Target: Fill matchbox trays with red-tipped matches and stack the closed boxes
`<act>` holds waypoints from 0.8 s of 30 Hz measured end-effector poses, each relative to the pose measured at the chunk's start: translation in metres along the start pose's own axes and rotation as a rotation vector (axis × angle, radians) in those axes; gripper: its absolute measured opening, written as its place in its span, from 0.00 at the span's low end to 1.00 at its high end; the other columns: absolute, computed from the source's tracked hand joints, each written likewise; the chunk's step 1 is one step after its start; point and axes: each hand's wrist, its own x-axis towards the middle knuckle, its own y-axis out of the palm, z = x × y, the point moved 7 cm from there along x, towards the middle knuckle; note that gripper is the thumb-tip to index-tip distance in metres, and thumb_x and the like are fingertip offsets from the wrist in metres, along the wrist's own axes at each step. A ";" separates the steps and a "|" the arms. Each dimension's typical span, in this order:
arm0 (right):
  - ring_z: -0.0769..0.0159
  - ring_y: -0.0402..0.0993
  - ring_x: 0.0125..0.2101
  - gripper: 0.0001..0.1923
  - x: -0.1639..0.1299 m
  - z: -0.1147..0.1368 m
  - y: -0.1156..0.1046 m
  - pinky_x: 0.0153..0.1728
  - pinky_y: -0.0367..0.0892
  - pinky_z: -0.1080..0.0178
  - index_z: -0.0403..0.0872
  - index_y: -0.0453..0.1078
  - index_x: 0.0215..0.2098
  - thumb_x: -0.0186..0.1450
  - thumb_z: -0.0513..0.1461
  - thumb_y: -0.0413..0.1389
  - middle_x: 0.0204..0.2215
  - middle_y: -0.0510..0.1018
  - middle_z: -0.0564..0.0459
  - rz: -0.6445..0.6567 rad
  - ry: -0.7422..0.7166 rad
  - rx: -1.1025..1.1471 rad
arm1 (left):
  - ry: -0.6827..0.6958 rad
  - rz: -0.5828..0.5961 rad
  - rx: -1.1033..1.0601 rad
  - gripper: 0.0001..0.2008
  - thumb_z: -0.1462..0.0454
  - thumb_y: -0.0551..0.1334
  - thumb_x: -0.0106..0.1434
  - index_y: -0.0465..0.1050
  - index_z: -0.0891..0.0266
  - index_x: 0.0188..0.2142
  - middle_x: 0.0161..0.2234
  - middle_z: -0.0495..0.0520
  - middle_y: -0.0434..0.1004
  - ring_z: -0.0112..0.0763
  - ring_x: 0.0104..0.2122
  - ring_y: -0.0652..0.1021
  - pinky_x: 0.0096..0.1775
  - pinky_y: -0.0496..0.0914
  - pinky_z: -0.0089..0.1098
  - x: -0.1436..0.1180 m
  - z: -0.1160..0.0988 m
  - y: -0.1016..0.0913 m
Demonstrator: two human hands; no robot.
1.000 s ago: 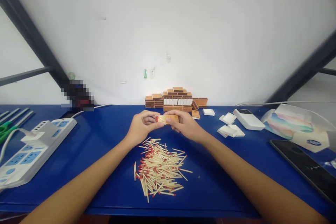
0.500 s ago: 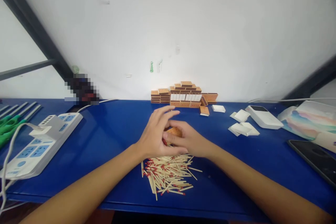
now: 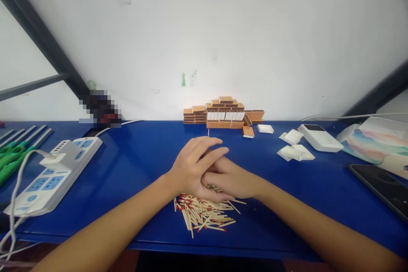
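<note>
Your left hand (image 3: 194, 170), fingers spread, lies over your right hand (image 3: 231, 178), whose grip I cannot tell, both resting on the pile of matches (image 3: 205, 214) near the blue table (image 3: 143, 153) edge.

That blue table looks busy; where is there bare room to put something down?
Bare blue table lies between the power strip and the left hand, and again between the right hand and the phone. It is crowded at the match pile, the matchbox stack and the white trays.
</note>
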 end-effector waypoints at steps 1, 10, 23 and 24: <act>0.68 0.64 0.30 0.08 0.001 0.000 -0.007 0.28 0.63 0.64 0.48 0.66 0.37 0.59 0.33 0.54 0.29 0.68 0.58 -0.086 0.021 0.060 | -0.030 -0.024 0.056 0.42 0.42 0.69 0.57 0.68 0.62 0.63 0.55 0.68 0.75 0.52 0.52 0.79 0.51 0.75 0.51 0.001 0.003 -0.004; 0.69 0.65 0.29 0.36 0.005 -0.020 -0.054 0.29 0.65 0.60 0.54 0.51 0.70 0.66 0.40 0.56 0.58 0.70 0.44 -0.340 -0.029 0.105 | -0.334 0.097 0.033 0.19 0.55 0.68 0.68 0.74 0.60 0.54 0.41 0.56 0.80 0.37 0.40 0.79 0.43 0.75 0.38 -0.009 0.048 -0.003; 0.64 0.74 0.43 0.29 0.007 -0.030 -0.061 0.43 0.75 0.57 0.50 0.53 0.69 0.73 0.46 0.54 0.59 0.67 0.44 -0.429 -0.146 -0.050 | -0.807 0.045 -0.401 0.19 0.56 0.71 0.67 0.81 0.58 0.55 0.44 0.55 0.88 0.39 0.40 0.86 0.42 0.78 0.38 -0.036 0.082 0.021; 0.64 0.74 0.44 0.29 0.007 -0.031 -0.061 0.43 0.75 0.57 0.50 0.54 0.69 0.74 0.47 0.54 0.58 0.67 0.44 -0.427 -0.141 -0.052 | -0.831 0.045 -0.421 0.19 0.56 0.71 0.66 0.82 0.58 0.54 0.44 0.56 0.88 0.41 0.41 0.86 0.42 0.78 0.38 -0.037 0.081 0.023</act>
